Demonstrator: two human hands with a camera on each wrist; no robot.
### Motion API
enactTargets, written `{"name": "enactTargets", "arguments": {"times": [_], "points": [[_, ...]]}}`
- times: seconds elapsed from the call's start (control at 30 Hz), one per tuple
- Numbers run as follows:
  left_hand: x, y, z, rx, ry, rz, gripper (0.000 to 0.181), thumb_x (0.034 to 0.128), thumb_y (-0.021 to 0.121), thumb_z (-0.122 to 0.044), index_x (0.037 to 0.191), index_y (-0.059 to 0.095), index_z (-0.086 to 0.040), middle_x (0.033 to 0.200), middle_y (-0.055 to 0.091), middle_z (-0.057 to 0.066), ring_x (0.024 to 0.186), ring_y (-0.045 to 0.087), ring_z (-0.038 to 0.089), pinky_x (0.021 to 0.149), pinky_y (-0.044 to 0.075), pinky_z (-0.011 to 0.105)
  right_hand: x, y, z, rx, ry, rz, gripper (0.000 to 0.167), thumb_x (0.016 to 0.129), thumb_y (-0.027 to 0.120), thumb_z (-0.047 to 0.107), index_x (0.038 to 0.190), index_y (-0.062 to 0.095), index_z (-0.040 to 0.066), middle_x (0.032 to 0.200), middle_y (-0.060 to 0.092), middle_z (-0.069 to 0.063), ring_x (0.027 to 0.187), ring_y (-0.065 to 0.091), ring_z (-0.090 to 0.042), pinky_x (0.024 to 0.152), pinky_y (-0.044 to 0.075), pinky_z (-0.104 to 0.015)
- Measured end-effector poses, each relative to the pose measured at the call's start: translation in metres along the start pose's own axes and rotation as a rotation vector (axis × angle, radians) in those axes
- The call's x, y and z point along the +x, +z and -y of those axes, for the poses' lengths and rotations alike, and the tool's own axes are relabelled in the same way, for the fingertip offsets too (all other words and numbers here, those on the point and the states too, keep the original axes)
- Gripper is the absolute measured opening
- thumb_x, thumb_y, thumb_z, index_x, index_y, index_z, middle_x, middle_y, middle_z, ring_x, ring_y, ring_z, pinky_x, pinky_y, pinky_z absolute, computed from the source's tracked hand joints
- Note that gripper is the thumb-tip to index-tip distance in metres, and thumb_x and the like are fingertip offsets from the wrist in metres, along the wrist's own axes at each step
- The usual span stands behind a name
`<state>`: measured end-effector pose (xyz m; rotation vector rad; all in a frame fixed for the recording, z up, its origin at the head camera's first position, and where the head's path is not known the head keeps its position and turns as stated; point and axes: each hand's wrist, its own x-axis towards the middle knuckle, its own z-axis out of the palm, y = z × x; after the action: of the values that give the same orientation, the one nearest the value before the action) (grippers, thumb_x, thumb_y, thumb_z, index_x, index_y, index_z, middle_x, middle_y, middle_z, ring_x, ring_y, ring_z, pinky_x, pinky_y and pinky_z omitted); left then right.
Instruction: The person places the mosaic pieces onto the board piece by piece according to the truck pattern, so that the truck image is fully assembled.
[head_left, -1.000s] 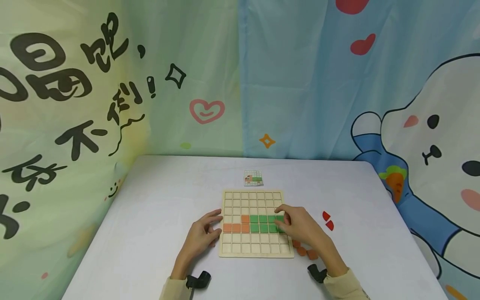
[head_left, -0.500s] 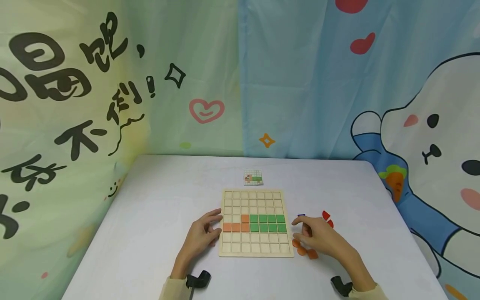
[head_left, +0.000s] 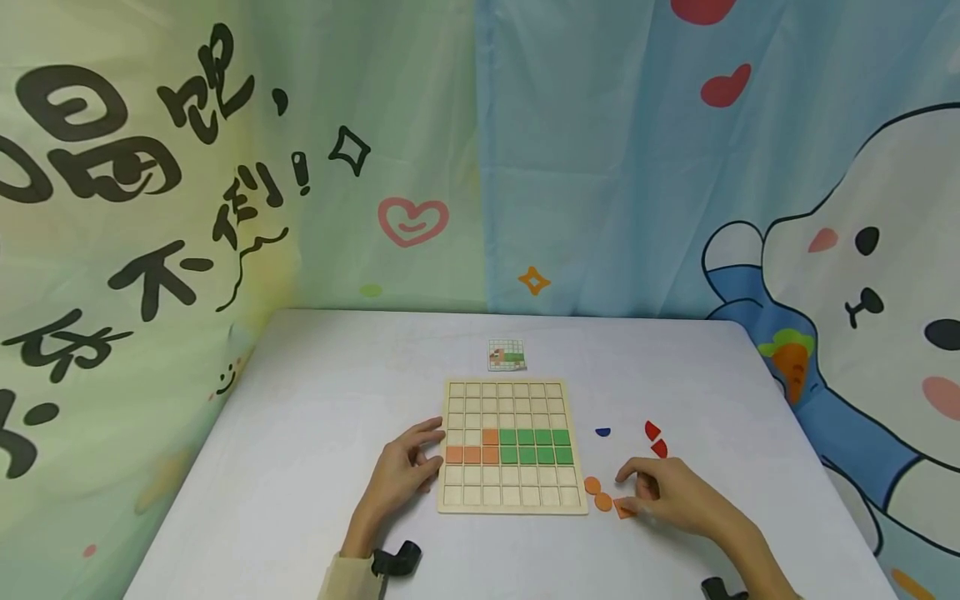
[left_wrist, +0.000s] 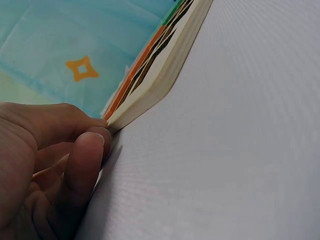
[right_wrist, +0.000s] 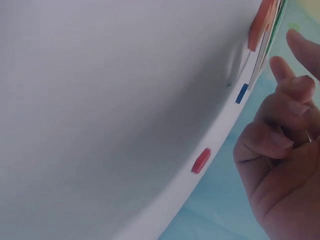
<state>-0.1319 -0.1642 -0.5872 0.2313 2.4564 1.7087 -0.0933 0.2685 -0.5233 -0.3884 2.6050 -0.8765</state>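
Observation:
A wooden grid board (head_left: 513, 511) lies flat on the table, with a block of green square tiles (head_left: 527, 446) and several orange square tiles (head_left: 472, 455) set in its cells. My left hand (head_left: 405, 462) rests against the board's left edge, fingertips touching it; the left wrist view shows them at the wooden edge (left_wrist: 165, 82). My right hand (head_left: 671, 492) hovers right of the board, its thumb beside an orange four-sided piece (head_left: 622, 509) that it partly hides. Thumb and index finger are apart with nothing between them. Two orange discs (head_left: 603, 502) lie just left of that piece.
A blue half-disc (head_left: 603, 432) lies right of the board. Two red wedge-shaped pieces (head_left: 652, 431) sit beyond the right hand. A small pattern card (head_left: 506, 356) lies behind the board on the white table (head_left: 337, 375). Printed curtains hang behind.
My right hand has left the board's right edge, moving right and nearer to the orange pieces. The blue half-disc has come into full view. My left hand has stayed still.

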Motion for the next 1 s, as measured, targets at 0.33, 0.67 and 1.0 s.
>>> {"name": "enactTargets", "arguments": {"times": [0.33,0.67,1.0], "points": [[0.000,0.001,0.000,0.011,-0.014,-0.012,0.043,0.0932,0.074,0.002,0.136,0.070,-0.002,0.160,0.056,0.009,0.053,0.058,0.008,0.048,0.047,0.019,-0.005,0.001,-0.006,0.034,0.021,0.064,0.024,0.085,0.088,0.017,0.105,0.074,0.014,0.071,0.050,0.006,0.064,0.046,-0.003,0.058,0.038,-0.021],[0.000,0.002,-0.002,0.041,-0.008,-0.009,0.043,0.0937,0.073,0.000,0.136,0.069,-0.001,0.160,0.056,0.009,0.053,0.059,0.006,0.048,0.049,0.020,-0.006,0.002,-0.010,0.046,0.071,0.068,0.026,0.085,0.088,0.017,0.105,0.072,0.014,0.074,0.051,0.004,0.066,0.047,-0.005,0.060,0.038,-0.022],[-0.001,0.002,-0.001,0.029,-0.012,-0.017,0.043,0.0929,0.074,0.001,0.136,0.069,-0.001,0.159,0.057,0.010,0.053,0.058,0.008,0.048,0.048,0.020,-0.007,0.005,-0.012,0.064,0.067,0.059,0.024,0.086,0.087,0.018,0.105,0.072,0.014,0.075,0.051,0.004,0.067,0.048,-0.005,0.060,0.038,-0.022]]}}
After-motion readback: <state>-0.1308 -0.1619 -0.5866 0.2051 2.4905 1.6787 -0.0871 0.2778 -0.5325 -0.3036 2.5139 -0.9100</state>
